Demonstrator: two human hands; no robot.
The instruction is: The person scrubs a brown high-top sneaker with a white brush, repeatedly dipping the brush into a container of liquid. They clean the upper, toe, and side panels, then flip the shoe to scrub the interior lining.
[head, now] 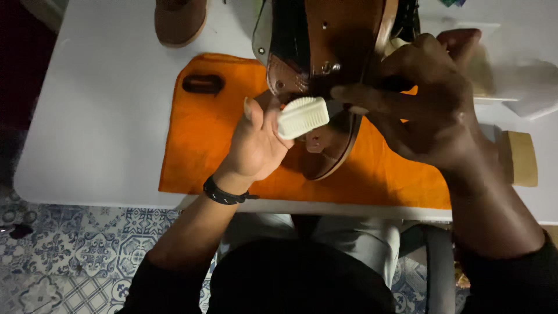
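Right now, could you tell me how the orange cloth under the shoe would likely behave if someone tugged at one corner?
The orange cloth looks soft and floppy: it lies flat with a slightly wavy edge, so it would probably bunch rather than slide stiffly. It seems light, yet the small dark oval object resting on it would likely ride along or tip. Its front edge reaches the white table rim, so it might slip off.

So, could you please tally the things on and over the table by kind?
Shoes: 2, the held shoe and the far shoe
Brushes: 2, the white brush and the wooden brush
Cloths: 1, the orange cloth
Oval tins: 1, the tin
Total: 6
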